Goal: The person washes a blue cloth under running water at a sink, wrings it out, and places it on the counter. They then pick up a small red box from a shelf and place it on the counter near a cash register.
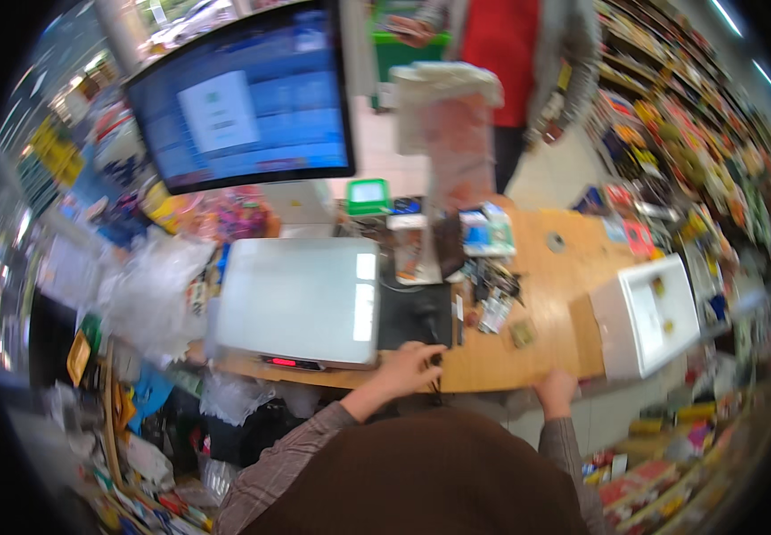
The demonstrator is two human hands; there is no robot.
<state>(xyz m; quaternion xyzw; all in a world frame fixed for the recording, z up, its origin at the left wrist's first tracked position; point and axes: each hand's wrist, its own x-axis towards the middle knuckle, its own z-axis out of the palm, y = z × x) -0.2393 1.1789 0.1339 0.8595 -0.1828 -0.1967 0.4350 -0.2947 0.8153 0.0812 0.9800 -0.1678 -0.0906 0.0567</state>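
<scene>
My left hand (413, 367) is at the front edge of the wooden counter (546, 301), its fingers around or against a small black object with a cable; blur hides whether it is gripped. Just left of that hand lies the weighing scale (298, 301), with a pale plate and a red lit display. A black mat (415, 314) lies beyond the fingers, with a dark device on it. Farther right, my right hand (556, 391) rests at the counter's front edge, its fingers partly hidden. Small packets (494, 311) lie on the wood between the hands, farther back.
A monitor (245, 100) stands at the back left, plastic bags (155, 294) beside the scale. A white foam box (653, 314) is at the counter's right end. Hanging bags (456, 127) stand at the back; behind them is a person in red and grey (500, 60). Stocked shelves line the right.
</scene>
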